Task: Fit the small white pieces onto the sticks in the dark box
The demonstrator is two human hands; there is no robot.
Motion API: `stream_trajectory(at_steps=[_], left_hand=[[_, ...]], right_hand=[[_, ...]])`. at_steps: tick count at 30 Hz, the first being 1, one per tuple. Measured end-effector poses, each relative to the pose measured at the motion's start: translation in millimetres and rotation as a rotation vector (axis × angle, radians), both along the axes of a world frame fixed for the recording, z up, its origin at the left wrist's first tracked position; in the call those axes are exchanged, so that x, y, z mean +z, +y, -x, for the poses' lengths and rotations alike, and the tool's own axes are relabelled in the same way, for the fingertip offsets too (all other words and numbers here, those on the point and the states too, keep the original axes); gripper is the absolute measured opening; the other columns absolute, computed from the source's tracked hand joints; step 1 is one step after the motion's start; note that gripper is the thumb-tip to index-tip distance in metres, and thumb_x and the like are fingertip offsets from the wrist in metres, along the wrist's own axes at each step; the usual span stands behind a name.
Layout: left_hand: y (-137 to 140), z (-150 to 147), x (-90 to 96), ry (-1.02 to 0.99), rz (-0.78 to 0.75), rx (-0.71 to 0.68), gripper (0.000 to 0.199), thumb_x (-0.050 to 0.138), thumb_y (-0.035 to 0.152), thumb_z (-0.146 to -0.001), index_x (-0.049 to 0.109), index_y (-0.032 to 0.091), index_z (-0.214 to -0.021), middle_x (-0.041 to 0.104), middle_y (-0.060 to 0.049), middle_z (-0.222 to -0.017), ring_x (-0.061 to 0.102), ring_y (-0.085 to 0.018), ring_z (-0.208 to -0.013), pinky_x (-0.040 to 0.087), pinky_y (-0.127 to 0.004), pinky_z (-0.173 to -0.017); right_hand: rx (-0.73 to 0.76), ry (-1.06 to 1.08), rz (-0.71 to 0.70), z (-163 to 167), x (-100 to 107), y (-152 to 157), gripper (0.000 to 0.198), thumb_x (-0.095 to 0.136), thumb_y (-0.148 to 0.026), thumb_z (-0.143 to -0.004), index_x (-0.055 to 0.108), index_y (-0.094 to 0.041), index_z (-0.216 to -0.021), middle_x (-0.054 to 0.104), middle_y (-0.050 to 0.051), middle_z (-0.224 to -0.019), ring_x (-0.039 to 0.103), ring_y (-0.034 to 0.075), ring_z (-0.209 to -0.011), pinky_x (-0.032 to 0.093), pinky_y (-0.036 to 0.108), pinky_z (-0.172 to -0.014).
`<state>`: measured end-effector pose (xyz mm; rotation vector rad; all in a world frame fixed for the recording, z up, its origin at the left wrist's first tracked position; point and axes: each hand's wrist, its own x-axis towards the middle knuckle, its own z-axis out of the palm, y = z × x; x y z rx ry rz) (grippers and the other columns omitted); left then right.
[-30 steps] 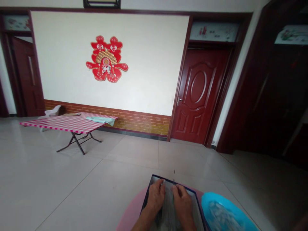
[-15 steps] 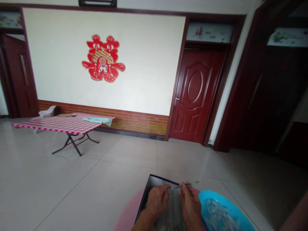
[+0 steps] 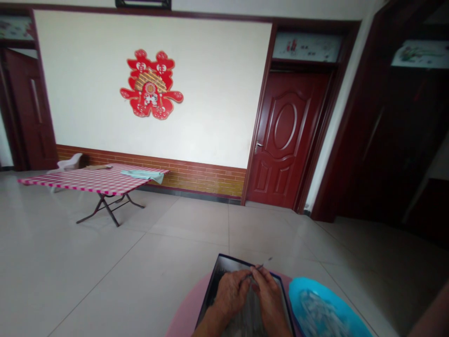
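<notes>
Over a dark-rimmed box (image 3: pixel 224 262) my two hands meet, fingertips close together. Between the fingers of my right hand (image 3: pixel 268 297) is a thin dark stick-like piece (image 3: pixel 260 267), its far end pointing up and to the right; its exact kind is too small to make out. My left hand (image 3: pixel 229 292) is closed in a pinch at the near end of this piece. Under the hands, the box holds many thin, greyish, clear-looking strips (image 3: pixel 249 311), partly hidden by my wrists. Dark slender pieces lie along its left side.
The box rests on a pink round surface (image 3: pixel 189 306). At its right stands a blue basin (image 3: pixel 298 286) with many pale slender pieces (image 3: pixel 322 313). Farther off are a folding table (image 3: pixel 94 180) with a checked top, a pale chair (image 3: pixel 70 162) and a red door (image 3: pixel 286 140).
My right hand has moved left, up against my left hand. The thin piece has shifted left with it and now tilts more steeply upward.
</notes>
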<state>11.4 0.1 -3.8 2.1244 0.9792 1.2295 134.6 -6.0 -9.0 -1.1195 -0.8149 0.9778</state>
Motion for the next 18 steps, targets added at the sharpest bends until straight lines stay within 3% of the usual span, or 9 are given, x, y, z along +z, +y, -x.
stream_trajectory(at_steps=[5,8,12,15,18], left_hand=[[6,-7,-4.7,-0.268,0.117,-0.044,0.039,0.044,0.040,-0.090,0.069,0.018,-0.111,0.075,-0.006,-0.087,0.066,-0.018,-0.072,0.052,-0.027,-0.069],[13,-7,-9.1,-0.359,0.169,-0.005,0.043,0.045,0.045,-0.088,0.070,0.013,-0.104,0.067,-0.003,-0.067,0.057,-0.014,-0.057,0.047,-0.024,-0.057],[18,-3,-7.1,-0.454,0.224,0.148,0.046,0.045,0.050,-0.087,0.068,0.012,-0.102,0.054,0.002,-0.054,0.050,-0.013,-0.051,0.042,-0.023,-0.052],[19,0,-5.2,-0.517,0.249,0.228,0.047,0.045,0.053,-0.087,0.067,0.014,-0.103,0.053,0.002,-0.055,0.050,-0.013,-0.053,0.042,-0.023,-0.052],[21,2,-5.6,-0.536,0.262,0.259,0.047,0.046,0.052,-0.087,0.067,0.014,-0.104,0.053,0.002,-0.056,0.050,-0.012,-0.053,0.042,-0.022,-0.052]], right_hand=[[0.082,0.032,-0.005,6,2,-3,0.049,0.074,-0.050,-0.057,0.071,-0.017,-0.094,0.072,0.011,-0.106,0.065,0.029,-0.099,0.054,0.036,-0.077],[0.032,0.002,0.028,2,6,-5,0.053,0.069,-0.054,-0.060,0.069,-0.017,-0.100,0.070,0.012,-0.111,0.065,0.029,-0.102,0.054,0.035,-0.074],[-0.079,-0.297,0.079,-11,11,-5,0.043,0.063,-0.049,-0.062,0.071,-0.017,-0.089,0.073,0.011,-0.097,0.067,0.027,-0.092,0.053,0.036,-0.079],[-0.124,-0.516,0.031,-15,11,-3,0.032,0.059,-0.045,-0.063,0.071,-0.020,-0.078,0.074,0.009,-0.088,0.067,0.027,-0.089,0.050,0.037,-0.086],[-0.103,-0.624,-0.029,-9,8,-2,0.028,0.055,-0.043,-0.065,0.070,-0.021,-0.075,0.074,0.009,-0.084,0.068,0.027,-0.085,0.052,0.038,-0.081]])
